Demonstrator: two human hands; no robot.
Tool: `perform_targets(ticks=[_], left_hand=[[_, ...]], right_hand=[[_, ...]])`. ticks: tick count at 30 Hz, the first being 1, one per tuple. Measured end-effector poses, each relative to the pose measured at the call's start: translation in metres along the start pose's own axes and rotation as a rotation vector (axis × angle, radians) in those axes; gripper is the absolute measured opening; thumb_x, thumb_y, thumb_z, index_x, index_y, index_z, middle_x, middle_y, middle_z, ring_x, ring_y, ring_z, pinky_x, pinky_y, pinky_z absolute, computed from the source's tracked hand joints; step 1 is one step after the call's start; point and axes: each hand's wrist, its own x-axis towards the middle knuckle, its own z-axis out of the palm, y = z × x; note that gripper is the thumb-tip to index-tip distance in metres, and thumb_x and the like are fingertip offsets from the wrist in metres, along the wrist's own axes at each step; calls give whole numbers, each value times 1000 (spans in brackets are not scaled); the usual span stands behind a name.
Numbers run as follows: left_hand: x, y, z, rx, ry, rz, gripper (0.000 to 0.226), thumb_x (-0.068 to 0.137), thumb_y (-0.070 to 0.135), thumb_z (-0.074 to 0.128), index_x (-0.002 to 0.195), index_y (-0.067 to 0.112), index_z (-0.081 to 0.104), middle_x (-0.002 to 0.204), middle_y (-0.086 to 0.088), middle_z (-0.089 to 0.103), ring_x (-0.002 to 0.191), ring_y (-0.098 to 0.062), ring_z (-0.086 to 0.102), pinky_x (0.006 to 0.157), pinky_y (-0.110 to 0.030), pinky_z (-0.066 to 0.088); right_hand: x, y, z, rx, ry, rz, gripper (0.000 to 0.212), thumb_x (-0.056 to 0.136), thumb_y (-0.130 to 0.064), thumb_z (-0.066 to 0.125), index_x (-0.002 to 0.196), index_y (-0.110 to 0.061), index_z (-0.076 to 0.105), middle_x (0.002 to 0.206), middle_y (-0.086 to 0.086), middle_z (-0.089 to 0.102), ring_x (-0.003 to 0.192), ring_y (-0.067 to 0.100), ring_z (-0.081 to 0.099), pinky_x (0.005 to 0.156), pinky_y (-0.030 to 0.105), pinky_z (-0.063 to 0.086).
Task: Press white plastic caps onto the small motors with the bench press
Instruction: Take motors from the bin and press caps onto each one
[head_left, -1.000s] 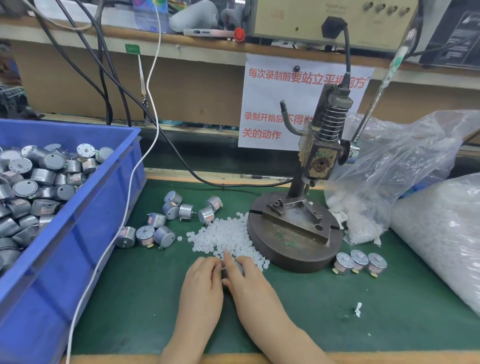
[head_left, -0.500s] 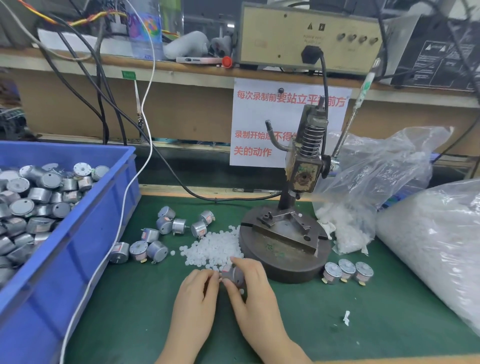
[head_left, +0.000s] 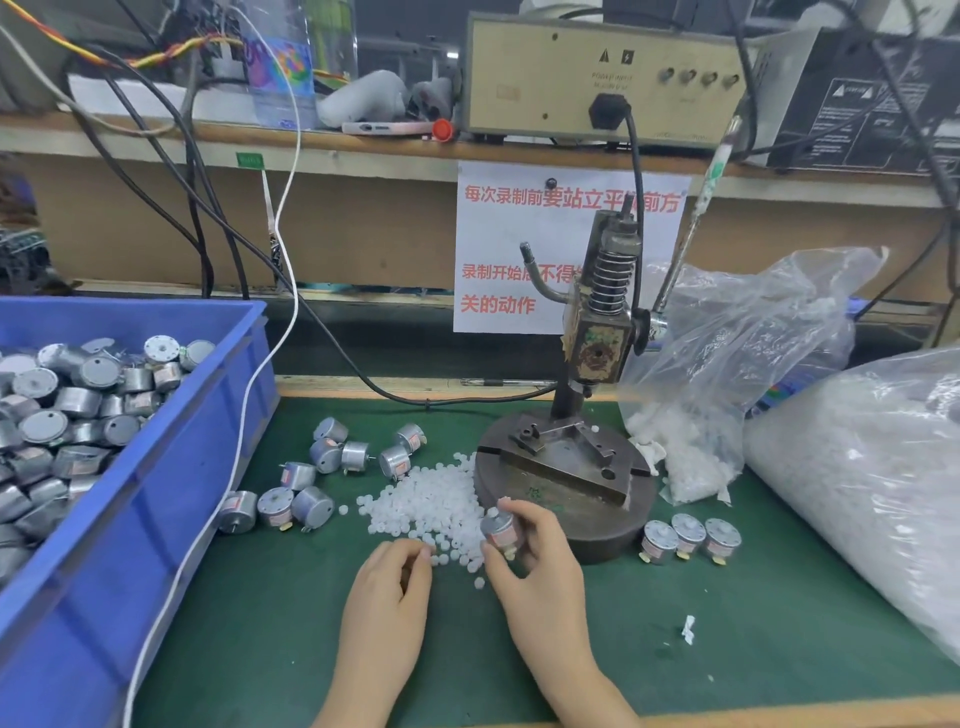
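One motor (head_left: 501, 527) in right hand (head_left: 540, 566); three motors (head_left: 688, 538) beside bench press (head_left: 571, 467).

On the green table (head_left: 727, 623), the right grip (head_left: 540, 566) pinched a small motor (head_left: 500, 527) just in front of the round base of the bench press (head_left: 597, 332). The left grip (head_left: 392, 587) curled its fingers at the near edge of the pile of white caps (head_left: 431, 496); whether it held one was unclear.
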Motion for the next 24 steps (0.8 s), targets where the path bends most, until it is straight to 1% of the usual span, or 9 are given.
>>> perform_targets(ticks=[3,7,9,12,15,17,20,22,24], left_hand=[[0,1,-1,-49,2,-22,26,91,13,52,77,34,54,86,10,59,76,-16,58,70,-24,42],[-1,2,0,-67,1,-34,21,91,11,51,86,30,57,88,9,58,78,-14,57,71,-26,45],[-1,2,1,-71,2,-34,18,90,10,51,90,26,58,87,7,58,78,-15,57,74,-31,46],[0,1,1,-79,4,-48,17,89,8,52,94,24,58,83,6,57,76,-17,57,70,-28,44],[1,1,0,-82,0,-66,18,89,8,52,97,23,58,81,6,56,75,-20,57,66,-24,41],[0,1,0,-73,-7,-65,19,89,8,51,97,24,58,81,5,56,76,-19,57,65,-23,40],[0,1,0,-69,-12,-54,20,89,8,51,97,25,57,80,5,56,75,-18,56,63,-20,39],[1,0,1,-61,-9,-53,20,89,8,50,97,25,57,79,5,56,75,-18,56,63,-18,38],[1,0,2,-55,-2,-56,20,89,7,50,98,23,57,78,4,56,75,-20,56,63,-18,38]], right_hand=[[11,-5,-13,10,48,-16,43,79,-3,69,100,-36,53,102,-11,62,95,3,61,82,10,44],[39,-14,-37,-81,72,-56,44,81,-11,70,106,-40,49,111,-19,52,99,0,56,84,12,42],[55,-17,-48,-175,107,-87,41,83,-14,69,116,-32,52,110,-15,51,97,0,54,86,15,41],[76,-20,-59,-301,155,-99,47,84,-15,67,128,-20,51,107,-8,51,82,-10,50,76,4,36],[91,-18,-63,-357,170,-33,62,82,-20,69,138,-20,42,102,-9,56,87,-1,49,76,15,32],[97,-13,-62,-374,166,5,70,80,-23,72,141,-20,37,95,-12,56,98,10,48,81,22,34],[100,-5,-57,-470,142,-10,74,78,-24,74,141,-20,36,99,-8,56,106,17,50,91,31,39],[102,-2,-53,-538,146,-19,73,79,-24,73,141,-18,36,101,-5,59,108,20,50,93,34,39],[105,0,-50,-619,165,-39,68,80,-26,72,139,-14,39,112,1,62,114,24,48,95,35,37]])
